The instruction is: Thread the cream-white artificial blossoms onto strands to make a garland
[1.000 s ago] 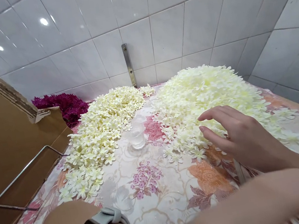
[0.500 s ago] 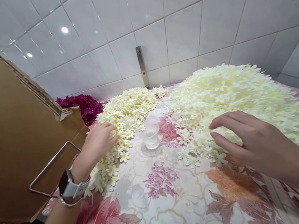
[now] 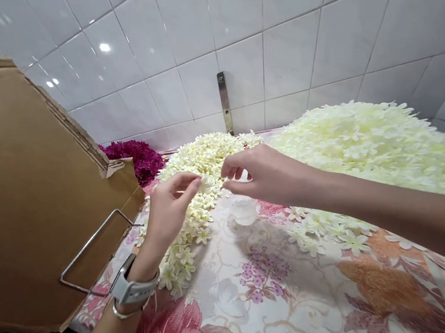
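Observation:
My left hand [image 3: 173,204], with a watch [image 3: 128,283] on its wrist, is closed in a pinch. A pale artificial flower [image 3: 207,183] seems to be at its fingertips, though it blends into the heap behind. Facing it, my right hand [image 3: 263,176] has curled fingers drawn toward the thumb; whatever is between them is too small to make out. Both hands hover above the cream flower heap [image 3: 197,217]. Just below the right hand, a small clear plastic cup [image 3: 245,211] stands on the floral tablecloth [image 3: 234,279].
A larger heap of pale flowers [image 3: 375,151] lies at right. Purple flowers [image 3: 141,158] sit at the back left, partly behind a large cardboard sheet [image 3: 8,198]. Next to the cardboard is a bent metal wire [image 3: 90,244]. A white tiled wall [image 3: 296,44] with a metal bracket [image 3: 225,103] closes the back.
My right hand has moved left from the large heap to face my left hand. The left hand's fingers have come together in a pinch. The view has shifted slightly left.

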Available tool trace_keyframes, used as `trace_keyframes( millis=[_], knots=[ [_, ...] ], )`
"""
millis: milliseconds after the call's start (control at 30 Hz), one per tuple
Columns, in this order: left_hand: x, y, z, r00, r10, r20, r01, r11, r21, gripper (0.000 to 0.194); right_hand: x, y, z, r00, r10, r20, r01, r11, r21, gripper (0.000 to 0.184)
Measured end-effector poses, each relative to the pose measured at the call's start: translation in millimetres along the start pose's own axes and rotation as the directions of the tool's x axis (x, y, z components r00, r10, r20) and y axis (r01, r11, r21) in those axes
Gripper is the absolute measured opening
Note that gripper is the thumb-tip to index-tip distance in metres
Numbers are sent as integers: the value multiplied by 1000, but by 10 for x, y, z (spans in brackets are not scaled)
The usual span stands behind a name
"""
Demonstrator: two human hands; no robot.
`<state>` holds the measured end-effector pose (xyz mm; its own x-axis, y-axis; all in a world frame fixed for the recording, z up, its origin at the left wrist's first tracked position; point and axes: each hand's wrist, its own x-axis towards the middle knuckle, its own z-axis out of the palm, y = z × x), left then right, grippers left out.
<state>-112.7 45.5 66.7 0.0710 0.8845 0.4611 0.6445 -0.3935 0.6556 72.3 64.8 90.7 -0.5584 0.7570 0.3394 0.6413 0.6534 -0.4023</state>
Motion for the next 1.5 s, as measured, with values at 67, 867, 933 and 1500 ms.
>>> trace_keyframes(
  millis=[67, 867, 933, 1500],
  knots=[
    [-118, 172, 11, 998, -32, 54, 42, 977, -207, 17, -80, -72, 26, 999, 28, 45, -32, 995, 98, 22],
    [-543, 542, 913, 627, -185, 757, 675, 614, -409, 34, -1400, 396, 63, 959, 261, 107, -281, 852, 442, 37],
    [-545, 525, 926, 576, -172, 799, 732, 543, -411, 34, -1412, 438, 80, 962, 244, 125, -273, 828, 490, 35],
    [-578, 493, 951, 584, -209, 785, 771, 446, -455, 37, -1386, 684, 13, 932, 101, 347, -240, 890, 387, 40]
  ],
)
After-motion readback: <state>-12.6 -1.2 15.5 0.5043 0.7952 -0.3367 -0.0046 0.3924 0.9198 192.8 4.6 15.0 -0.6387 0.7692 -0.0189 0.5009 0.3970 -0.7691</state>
